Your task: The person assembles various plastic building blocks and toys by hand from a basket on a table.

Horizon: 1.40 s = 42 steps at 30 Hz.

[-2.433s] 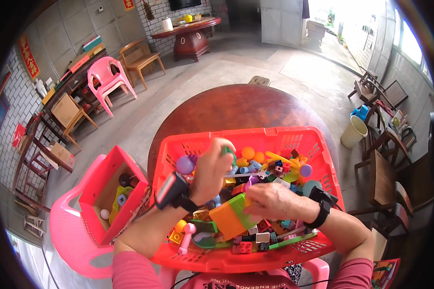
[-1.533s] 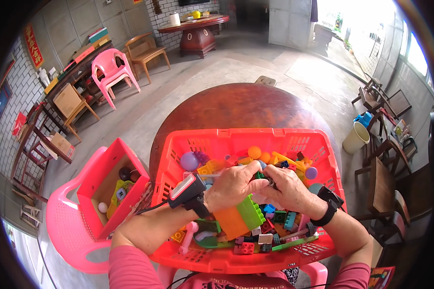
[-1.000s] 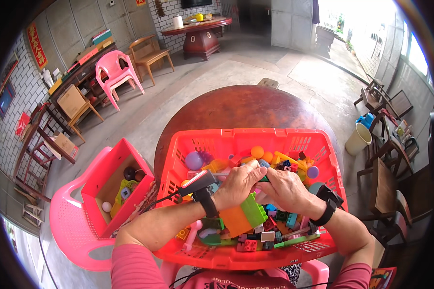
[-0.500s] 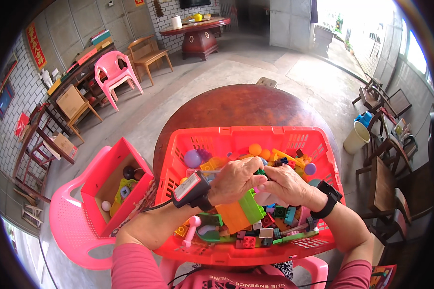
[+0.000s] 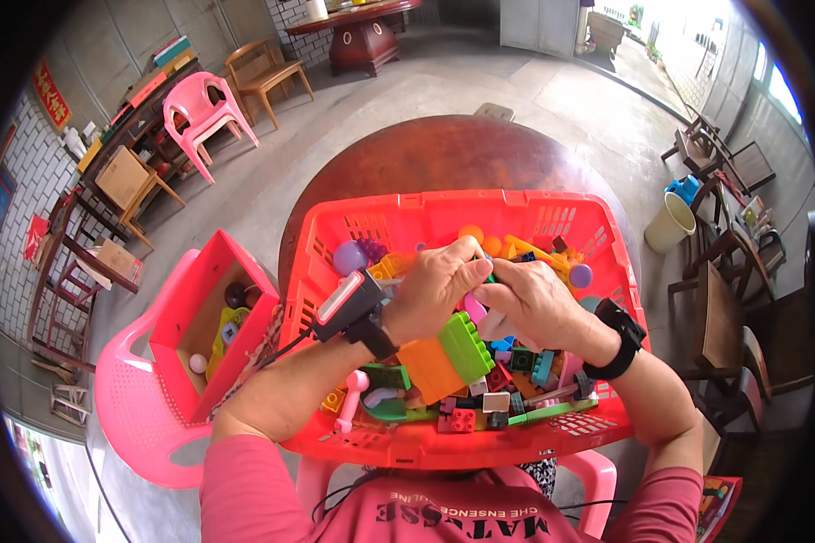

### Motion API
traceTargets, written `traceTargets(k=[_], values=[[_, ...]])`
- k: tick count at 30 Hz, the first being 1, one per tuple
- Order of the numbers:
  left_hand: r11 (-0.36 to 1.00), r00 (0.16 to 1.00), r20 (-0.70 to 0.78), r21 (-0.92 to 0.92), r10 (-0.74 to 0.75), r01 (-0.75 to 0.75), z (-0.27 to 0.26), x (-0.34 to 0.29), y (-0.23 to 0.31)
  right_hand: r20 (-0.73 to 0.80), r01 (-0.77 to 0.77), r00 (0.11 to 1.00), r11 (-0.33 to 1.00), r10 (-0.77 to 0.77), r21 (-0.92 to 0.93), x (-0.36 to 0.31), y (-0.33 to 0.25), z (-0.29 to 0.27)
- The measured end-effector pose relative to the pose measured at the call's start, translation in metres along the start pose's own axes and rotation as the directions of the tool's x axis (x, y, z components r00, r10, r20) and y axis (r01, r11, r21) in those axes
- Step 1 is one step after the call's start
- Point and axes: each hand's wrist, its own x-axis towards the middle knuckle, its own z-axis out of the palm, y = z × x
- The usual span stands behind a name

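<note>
My left hand (image 5: 435,291) and my right hand (image 5: 545,306) meet above the middle of a red plastic basket (image 5: 480,201) filled with toys. Between their pinched fingers is a small dark green toy piece (image 5: 491,280), mostly hidden. Under the hands lie a large orange block (image 5: 428,369) and a light green building block (image 5: 464,347), side by side. Nearer me are a pink toy rod with a knobbed end (image 5: 354,398) and a red building block (image 5: 463,420). A purple ball (image 5: 349,258) and orange balls (image 5: 492,245) lie toward the far side.
The basket sits on a round brown table (image 5: 453,149). On the left, a pink plastic chair (image 5: 136,403) holds a red box (image 5: 177,339) with a few toys inside. A cream bin (image 5: 669,224) and wooden chairs (image 5: 711,312) stand to the right.
The whole view has shifted, so basket and table appear higher in the picture. My hands stay together over the basket, fingers still pinching the green piece, which now shows less.
</note>
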Motion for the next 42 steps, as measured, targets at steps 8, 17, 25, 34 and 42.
traceTargets(k=[8, 17, 25, 34, 42], values=[[0.924, 0.983, -0.175, -0.380, -0.047, -0.024, -0.036, 0.024, -0.001, 0.581, -0.554, 0.792, 0.622, 0.187, 0.553, -0.013, -0.002, -0.021], [0.913, 0.991, -0.096, 0.387, -0.097, 0.127, -0.042, 0.013, -0.046, -0.246, -0.396, 0.905, 0.896, 0.346, -0.199, 0.004, 0.040, -0.030], [0.670, 0.977, -0.152, 0.711, -0.149, 0.213, -0.062, 0.013, -0.052, -0.178, -0.274, 0.943, 0.959, 0.283, 0.071, 0.002, 0.041, -0.021], [0.387, 0.894, 0.052, 0.912, -0.445, 0.139, -0.047, 0.008, -0.066, -0.003, -0.142, 0.990, 0.988, 0.142, -0.061, -0.002, 0.038, -0.014], [0.720, 0.917, 0.060, 0.640, -0.394, 0.268, -0.056, 0.010, -0.055, -0.075, -0.010, 0.997, 0.998, 0.006, -0.055, -0.001, 0.038, -0.014]])
